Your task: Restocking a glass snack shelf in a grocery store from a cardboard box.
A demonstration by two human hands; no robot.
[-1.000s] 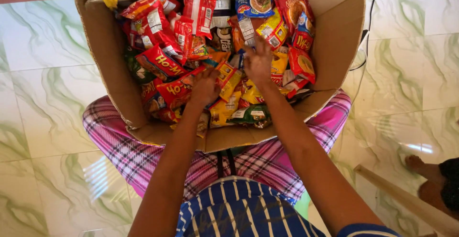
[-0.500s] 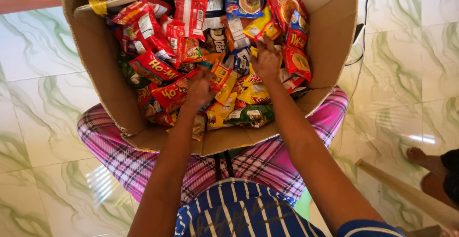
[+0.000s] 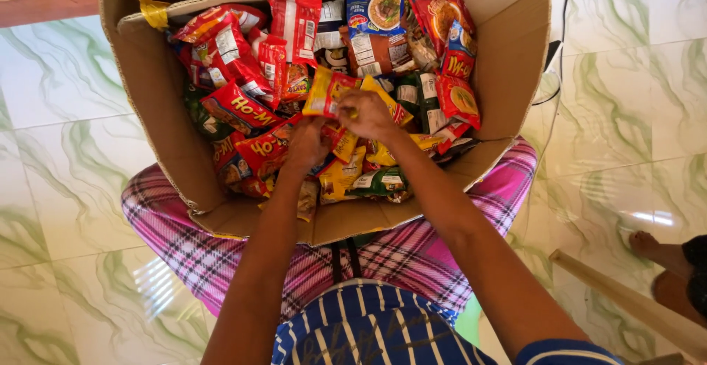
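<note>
A large open cardboard box (image 3: pixel 147 92) rests on my lap, packed with several red, yellow, green and blue snack packets. My right hand (image 3: pixel 368 113) is in the middle of the box, fingers closed on a yellow and red packet (image 3: pixel 329 91) lifted slightly above the pile. My left hand (image 3: pixel 308 144) sits just below it, pressed among red and yellow packets; I cannot tell whether it grips one. A blue packet with a bowl picture (image 3: pixel 374 13) lies at the back.
The floor (image 3: pixel 59 188) is glossy white and green marbled tile. Another person's foot (image 3: pixel 648 246) and a wooden stick (image 3: pixel 626 302) are at the lower right. A dark cable (image 3: pixel 558 48) runs along the floor right of the box.
My right hand has drawn back from the right side to the box's middle and now holds a yellow and red packet. The left hand stayed among the packets. The view shifted slightly.
</note>
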